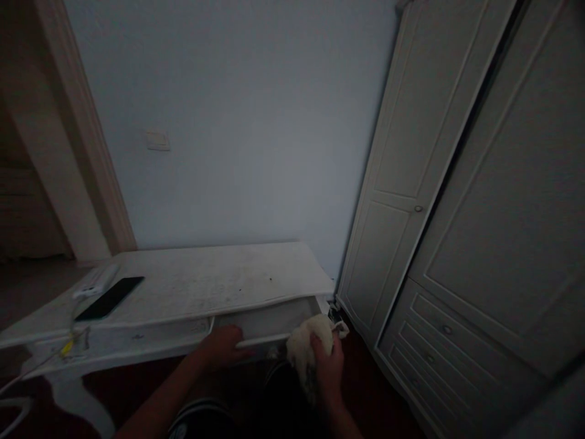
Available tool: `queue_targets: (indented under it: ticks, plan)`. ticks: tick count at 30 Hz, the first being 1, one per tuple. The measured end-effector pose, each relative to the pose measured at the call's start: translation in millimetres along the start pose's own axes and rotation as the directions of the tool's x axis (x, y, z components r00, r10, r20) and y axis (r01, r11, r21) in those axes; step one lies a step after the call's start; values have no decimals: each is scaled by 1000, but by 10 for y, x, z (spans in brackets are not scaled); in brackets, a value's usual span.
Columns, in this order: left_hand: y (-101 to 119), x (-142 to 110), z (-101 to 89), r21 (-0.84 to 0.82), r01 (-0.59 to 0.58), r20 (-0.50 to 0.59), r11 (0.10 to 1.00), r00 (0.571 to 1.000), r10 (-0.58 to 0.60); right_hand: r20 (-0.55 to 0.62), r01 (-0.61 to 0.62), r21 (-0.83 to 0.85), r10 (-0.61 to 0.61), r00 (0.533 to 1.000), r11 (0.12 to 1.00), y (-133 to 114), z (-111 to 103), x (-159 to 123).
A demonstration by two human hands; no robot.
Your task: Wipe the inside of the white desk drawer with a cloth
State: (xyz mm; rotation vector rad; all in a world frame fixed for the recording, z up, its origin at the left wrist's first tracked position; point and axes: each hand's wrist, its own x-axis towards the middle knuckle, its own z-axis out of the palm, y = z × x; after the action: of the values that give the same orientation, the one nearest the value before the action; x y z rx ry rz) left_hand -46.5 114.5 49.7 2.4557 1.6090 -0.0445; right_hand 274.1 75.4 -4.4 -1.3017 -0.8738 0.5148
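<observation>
A white desk (219, 268) with dark specks and smudges on its top stands against the wall. Its right drawer (265, 323) is pulled out, and I see its pale inside. At the drawer's left front corner is my left hand (223, 346), its fingers bent over the front panel. My right hand (329, 366) is closed round a crumpled off-white cloth (304, 341), which rests against the right end of the drawer front and hangs down below it. The cloth hides that corner of the drawer.
On the desk's left side lie a dark phone (109, 299) and a white power strip (97, 280) with cables. A shut drawer (150, 332) is left of the open one. The wardrobe (411, 213) stands close on the right. A light switch (158, 141) is on the wall.
</observation>
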Motion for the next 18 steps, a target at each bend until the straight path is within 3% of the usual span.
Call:
queue_targets:
  ticks: [5,9,12,14,16,18]
  plan:
    - [23,-5,-19,-10,7,-5,1000,1000,-7,23,38,-111,-35,999,993,-37,427,-399]
    - [25,-14,-19,-4,17,-14,1000,1000,-17,210,165,-146,-133,969,975,-22,655,-730]
    - [27,-23,-24,-5,13,-16,1000,1000,-13,319,196,-108,-153,935,975,-56,596,-725]
    - [32,-30,-31,-10,9,-16,1000,1000,-9,332,185,-83,-148,932,979,-90,464,-581]
    - [38,-36,-40,-18,3,-17,1000,1000,-3,282,143,-78,-115,953,987,-119,295,-358]
    - [43,-38,-44,-31,-3,-22,1000,1000,2,149,74,-97,-59,987,993,-128,125,-115]
